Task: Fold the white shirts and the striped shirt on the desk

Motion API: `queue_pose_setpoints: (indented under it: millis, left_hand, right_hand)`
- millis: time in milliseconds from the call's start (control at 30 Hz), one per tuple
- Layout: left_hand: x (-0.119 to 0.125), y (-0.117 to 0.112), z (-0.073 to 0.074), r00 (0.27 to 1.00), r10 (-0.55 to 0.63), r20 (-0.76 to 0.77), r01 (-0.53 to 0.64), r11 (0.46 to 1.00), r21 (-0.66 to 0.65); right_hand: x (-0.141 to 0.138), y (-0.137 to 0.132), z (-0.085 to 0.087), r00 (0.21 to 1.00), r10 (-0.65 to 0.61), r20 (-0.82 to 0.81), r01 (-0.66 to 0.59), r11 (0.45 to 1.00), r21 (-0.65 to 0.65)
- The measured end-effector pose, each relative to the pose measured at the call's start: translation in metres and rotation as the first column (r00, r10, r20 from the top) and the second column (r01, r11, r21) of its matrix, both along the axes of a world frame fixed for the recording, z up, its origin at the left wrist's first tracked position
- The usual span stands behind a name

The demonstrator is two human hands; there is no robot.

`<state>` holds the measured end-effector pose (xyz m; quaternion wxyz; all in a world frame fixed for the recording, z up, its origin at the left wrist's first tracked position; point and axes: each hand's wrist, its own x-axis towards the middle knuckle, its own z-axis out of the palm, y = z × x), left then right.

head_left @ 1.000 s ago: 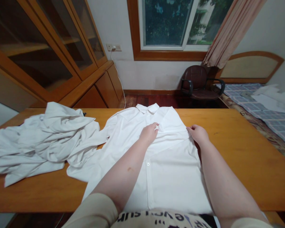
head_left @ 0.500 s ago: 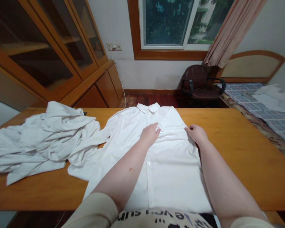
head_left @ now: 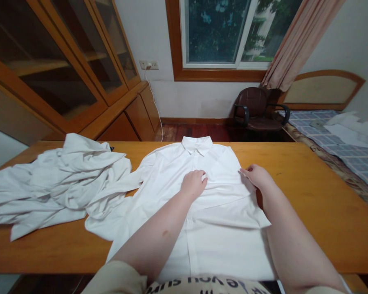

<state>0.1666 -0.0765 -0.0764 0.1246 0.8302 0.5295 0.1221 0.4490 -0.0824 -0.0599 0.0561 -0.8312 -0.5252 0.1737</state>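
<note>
Both hands on my shirt (head_left: pixel 214 232): left hand (head_left: pixel 194 183) flat, released; right hand (head_left: pixel 257 176) pinching the side fold, whose corner just splayed toward the table's (head_left: pixel 313 188) right edge.

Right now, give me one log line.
left hand: on shirt middle | right hand: at shirt's right edge | shirt: flat on table | pile: table's left

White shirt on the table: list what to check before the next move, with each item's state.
1. Left hand pressing flat on the white shirt: ok.
2. Right hand at the folded side edge, grip closed: cannot tell.
3. Collar flat: ok.
4. Spread sleeve smooth, apart from the cloth pile: not ok, rumpled and touching it.
5. Shirt's bottom lying on the table: cannot tell, hidden.
</note>
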Motion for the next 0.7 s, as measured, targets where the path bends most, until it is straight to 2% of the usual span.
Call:
queue_pose_setpoints:
  millis: [100,300,467,567,700]
  left_hand:
    - [0.002,0.000,0.001,1.000,-0.007,-0.021,0.006,1.000,-0.006]
    - [0.005,0.000,0.004,0.998,-0.009,-0.057,0.008,1.000,-0.019]
    - [0.004,-0.001,0.007,0.999,-0.020,-0.038,0.020,1.000,-0.016]
    - [0.002,0.000,0.009,0.999,-0.021,-0.026,0.019,0.998,-0.052]
    - [-0.001,0.003,0.012,1.000,-0.003,-0.011,0.002,0.995,-0.098]
  right_hand:
    - [-0.014,0.017,-0.004,1.000,0.009,0.010,-0.010,0.992,0.127]
    - [-0.027,0.058,-0.001,0.988,0.116,0.102,-0.128,0.984,0.123]
    - [-0.031,0.072,-0.004,0.981,0.128,0.149,-0.151,0.976,0.158]
    - [-0.028,0.074,-0.005,0.986,0.097,0.136,-0.121,0.976,0.180]
    - [-0.012,0.077,-0.006,0.996,-0.020,0.091,0.002,0.982,0.186]
